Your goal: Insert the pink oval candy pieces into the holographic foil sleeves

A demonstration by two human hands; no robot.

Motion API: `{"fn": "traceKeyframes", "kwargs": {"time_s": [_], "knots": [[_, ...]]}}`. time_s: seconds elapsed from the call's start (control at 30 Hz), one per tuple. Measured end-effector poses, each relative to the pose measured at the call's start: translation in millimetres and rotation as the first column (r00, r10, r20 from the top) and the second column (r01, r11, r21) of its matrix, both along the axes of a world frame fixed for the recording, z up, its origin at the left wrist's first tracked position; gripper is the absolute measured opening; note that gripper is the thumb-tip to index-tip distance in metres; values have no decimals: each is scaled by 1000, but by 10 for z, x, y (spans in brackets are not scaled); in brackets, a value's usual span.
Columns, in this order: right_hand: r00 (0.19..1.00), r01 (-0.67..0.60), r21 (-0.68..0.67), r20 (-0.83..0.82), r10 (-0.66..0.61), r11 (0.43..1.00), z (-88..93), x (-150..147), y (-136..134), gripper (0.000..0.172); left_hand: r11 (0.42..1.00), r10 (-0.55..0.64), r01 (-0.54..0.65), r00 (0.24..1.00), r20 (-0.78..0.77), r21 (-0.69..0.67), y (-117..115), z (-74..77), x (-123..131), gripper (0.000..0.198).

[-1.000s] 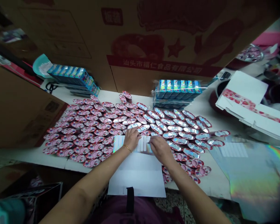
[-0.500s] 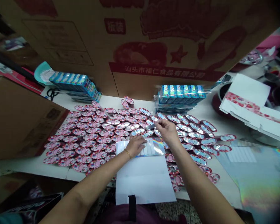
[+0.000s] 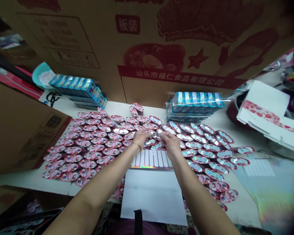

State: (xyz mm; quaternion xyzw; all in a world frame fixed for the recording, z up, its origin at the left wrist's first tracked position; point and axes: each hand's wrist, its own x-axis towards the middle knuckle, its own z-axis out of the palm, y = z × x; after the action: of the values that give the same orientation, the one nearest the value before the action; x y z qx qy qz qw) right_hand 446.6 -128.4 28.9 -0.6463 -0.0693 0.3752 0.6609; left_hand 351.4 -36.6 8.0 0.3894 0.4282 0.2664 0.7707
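Between my hands is a small shiny sticker strip [image 3: 155, 134], over the oval packs. My left hand [image 3: 141, 137], with a gold bracelet at the wrist, is closed in a pinch at its left end. My right hand [image 3: 171, 142] pinches the right end. Below them lies a holographic sticker sheet [image 3: 152, 159] with pale strip-shaped spaces, on top of a white paper sheet [image 3: 153, 192]. Many oval pink-and-red packs [image 3: 95, 148] stand around; those on the right [image 3: 199, 145] carry silvery strips on top.
A large printed carton [image 3: 93, 78] walls off the back. Blue wrapped boxes stand at back left [image 3: 75, 88] and back right [image 3: 196, 106]. Another carton [image 3: 19, 127] is at left. Holographic sheets [image 3: 279, 189] and a white cardboard piece [image 3: 267, 101] lie at right.
My left hand has left the sticker sheet and moved up to the strip, meeting my right hand there. My right hand has come slightly lower. The view has shifted a little.
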Motion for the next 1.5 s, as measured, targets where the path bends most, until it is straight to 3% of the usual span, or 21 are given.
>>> {"fn": "traceKeyframes", "kwargs": {"time_s": [0.13,0.2,0.37,0.53,0.67,0.8,0.93,1.03,1.2,1.3,1.4,1.5], "knots": [[973,229,16,-44,-228,973,-154,-135,58,25,990,-21,31,997,-72,140,94,-119,55,32],[959,271,32,-95,-267,962,-200,-181,83,25,990,-8,24,993,-117,138,138,-142,74,28],[960,256,75,-139,-244,964,-191,-188,65,27,997,-71,68,995,-70,-47,176,-128,75,28],[961,229,99,-179,-209,968,-128,-146,12,29,986,-164,161,978,-126,-32,164,-115,56,35],[952,231,113,-231,-201,966,-135,-144,-2,30,956,-292,292,947,-132,-14,175,-113,77,32],[950,232,107,-241,-201,967,-198,-159,3,32,946,-316,323,933,-175,10,185,-111,112,24],[950,309,-14,-49,-310,951,-332,-174,39,27,923,-219,315,902,-371,221,210,-176,137,19],[909,382,-113,227,-350,917,-447,-187,75,23,808,-107,391,833,-542,441,253,-253,161,18],[738,408,-259,659,-148,876,-552,-225,98,15,600,22,541,726,-688,590,296,-280,196,17],[620,426,-316,784,-19,848,-561,-258,111,14,505,51,622,671,-740,599,280,-240,205,17],[595,419,-374,801,61,827,-546,-279,144,16,487,62,659,628,-776,573,269,-220,211,16],[598,399,-419,793,115,815,-493,-225,138,14,533,51,630,642,-765,564,290,-207,204,9]]}}
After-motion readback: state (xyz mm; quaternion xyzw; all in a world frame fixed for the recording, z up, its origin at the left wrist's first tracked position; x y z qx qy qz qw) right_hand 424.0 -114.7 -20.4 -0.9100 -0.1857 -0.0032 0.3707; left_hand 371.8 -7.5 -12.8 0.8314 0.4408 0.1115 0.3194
